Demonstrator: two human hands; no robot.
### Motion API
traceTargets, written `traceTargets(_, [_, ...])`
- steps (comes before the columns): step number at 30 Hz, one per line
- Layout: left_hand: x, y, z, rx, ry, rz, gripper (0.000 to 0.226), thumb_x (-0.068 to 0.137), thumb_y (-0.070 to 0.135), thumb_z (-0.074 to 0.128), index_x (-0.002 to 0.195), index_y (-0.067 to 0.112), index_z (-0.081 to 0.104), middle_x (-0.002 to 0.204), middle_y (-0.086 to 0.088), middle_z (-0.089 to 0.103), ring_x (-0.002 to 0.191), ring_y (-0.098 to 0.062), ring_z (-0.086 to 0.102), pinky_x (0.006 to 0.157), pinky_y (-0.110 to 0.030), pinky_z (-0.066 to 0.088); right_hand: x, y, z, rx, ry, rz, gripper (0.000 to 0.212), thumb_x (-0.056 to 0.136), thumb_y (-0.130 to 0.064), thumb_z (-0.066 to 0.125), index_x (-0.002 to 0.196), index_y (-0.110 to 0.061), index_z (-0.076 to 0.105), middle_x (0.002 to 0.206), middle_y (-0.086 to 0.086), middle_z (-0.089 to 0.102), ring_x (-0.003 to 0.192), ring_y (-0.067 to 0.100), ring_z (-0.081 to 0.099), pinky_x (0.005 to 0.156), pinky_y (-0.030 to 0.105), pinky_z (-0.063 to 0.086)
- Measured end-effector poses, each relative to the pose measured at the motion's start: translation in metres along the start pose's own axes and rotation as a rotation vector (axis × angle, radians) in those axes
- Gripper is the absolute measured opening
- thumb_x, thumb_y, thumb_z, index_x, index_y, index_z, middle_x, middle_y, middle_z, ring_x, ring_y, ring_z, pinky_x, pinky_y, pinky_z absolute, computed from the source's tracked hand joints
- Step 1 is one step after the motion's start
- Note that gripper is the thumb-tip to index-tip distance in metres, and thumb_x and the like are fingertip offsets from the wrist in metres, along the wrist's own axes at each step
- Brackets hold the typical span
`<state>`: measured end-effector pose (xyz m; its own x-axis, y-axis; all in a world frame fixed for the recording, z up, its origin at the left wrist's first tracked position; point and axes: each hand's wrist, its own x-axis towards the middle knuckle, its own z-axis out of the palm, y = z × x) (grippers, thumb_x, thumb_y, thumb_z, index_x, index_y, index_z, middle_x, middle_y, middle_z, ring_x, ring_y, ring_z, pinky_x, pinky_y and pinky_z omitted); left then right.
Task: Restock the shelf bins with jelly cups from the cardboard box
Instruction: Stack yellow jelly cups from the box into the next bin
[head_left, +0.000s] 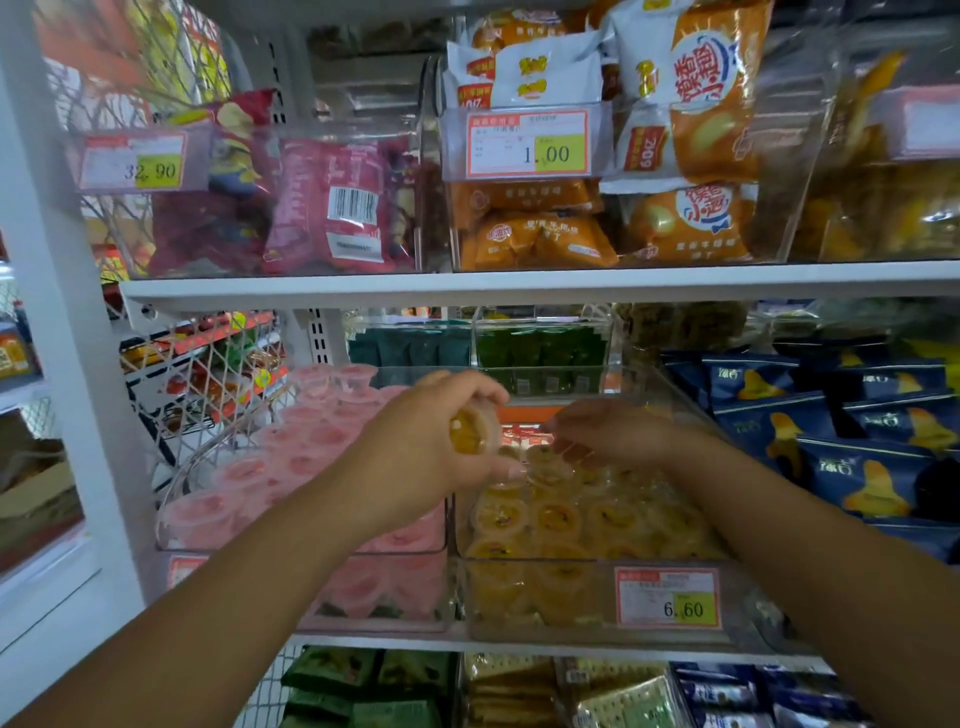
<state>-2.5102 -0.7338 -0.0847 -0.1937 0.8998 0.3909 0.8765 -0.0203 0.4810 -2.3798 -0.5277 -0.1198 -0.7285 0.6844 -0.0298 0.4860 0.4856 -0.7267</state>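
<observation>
Two hands (431, 441) (613, 434), two jelly bins (415, 592) (545, 597), one held cup (470, 434).

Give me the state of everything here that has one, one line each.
left grip, holds a yellow jelly cup.
right grip, fingers down on the cups at the back of the yellow bin; hold unclear.
yellow bin, nearly full.
pink bin, heaped full.

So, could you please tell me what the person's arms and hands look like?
The left forearm and right forearm are bare to the frame's edge, no sleeves showing. The left hand and right hand wear no gloves, rings, watch or bracelets.
</observation>
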Motion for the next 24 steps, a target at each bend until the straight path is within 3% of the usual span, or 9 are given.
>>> traceTargets(3, [0.011,0.008,0.015,-0.057,0.007,0.018,0.07,0.071,0.05,0.078,0.131,0.045,0.041,0.124,0.022,0.05,0.111,0.001,0.048,0.079,-0.008,0.037,-0.03,-0.009,-0.006,0.559,-0.221,-0.102,0.038,0.098,-0.034,0.05,0.129,-0.014,0.059,0.12,0.016,0.066,0.105,0.03,0.066,0.087,0.035,0.057])
traceTargets(6, [0.022,0.014,0.034,-0.05,0.007,0.049,0.075,0.078,0.046,0.074,0.14,0.045,0.032,0.139,0.016,0.036,0.117,-0.003,0.044,0.083,-0.011,0.038,-0.051,-0.016,-0.009,0.818,-0.41,-0.151,0.045,0.092,-0.031,0.051,0.133,-0.013,0.055,0.119,0.016,0.063,0.1,0.026,0.065,0.082,0.033,0.058])
traceTargets(9, [0.034,0.016,0.048,-0.051,-0.048,0.056,0.077,0.081,0.044,0.072,0.144,0.043,0.028,0.145,0.014,0.031,0.126,-0.007,0.041,0.098,-0.023,0.039,-0.058,-0.013,-0.012,0.84,-0.385,-0.176,0.041,0.091,-0.02,0.055,0.13,-0.008,0.058,0.114,0.011,0.067,0.098,0.02,0.065,0.079,0.028,0.058])
traceTargets(12, [0.044,0.017,0.052,-0.064,-0.155,0.026,0.077,0.079,0.052,0.071,0.145,0.042,0.033,0.135,0.018,0.046,0.119,-0.006,0.049,0.097,-0.025,0.045,-0.061,-0.006,-0.019,0.862,-0.332,-0.146,0.03,0.086,-0.016,0.058,0.114,-0.007,0.066,0.101,0.007,0.071,0.091,0.017,0.067,0.07,0.024,0.058])
traceTargets(15, [0.05,0.014,0.049,-0.009,-0.187,0.067,0.06,0.08,0.051,0.071,0.134,0.041,0.049,0.114,0.025,0.059,0.098,0.005,0.057,0.081,-0.013,0.048,-0.056,-0.003,-0.024,0.782,-0.28,-0.082,0.031,0.084,-0.019,0.061,0.113,-0.007,0.066,0.102,0.007,0.07,0.089,0.016,0.066,0.07,0.023,0.056])
traceTargets(17, [0.052,0.009,0.044,0.033,-0.123,0.068,0.048,0.082,0.049,0.069,0.127,0.039,0.054,0.097,0.029,0.056,0.085,0.01,0.054,0.067,-0.009,0.043,-0.045,0.003,-0.028,0.745,-0.187,-0.003,0.032,0.088,-0.017,0.063,0.116,-0.001,0.063,0.108,0.014,0.065,0.096,0.023,0.063,0.075,0.027,0.055])
traceTargets(21, [0.056,-0.008,0.038,0.043,0.038,0.027,0.034,0.089,0.048,0.058,0.12,0.033,0.052,0.106,0.018,0.056,0.08,0.0,0.053,0.061,-0.017,0.037,-0.019,0.016,-0.03,0.838,0.01,0.195,0.024,0.092,-0.007,0.053,0.114,0.002,0.055,0.118,0.025,0.063,0.108,0.037,0.065,0.079,0.044,0.059])
traceTargets(24, [0.058,-0.019,0.044,0.081,0.054,0.038,0.028,0.091,0.049,0.054,0.11,0.032,0.043,0.097,0.012,0.057,0.076,-0.004,0.054,0.058,-0.023,0.037,-0.004,0.019,-0.023,0.606,0.053,0.292,0.028,0.093,-0.007,0.056,0.118,0.005,0.057,0.109,0.023,0.069,0.099,0.034,0.069,0.085,0.047,0.057])
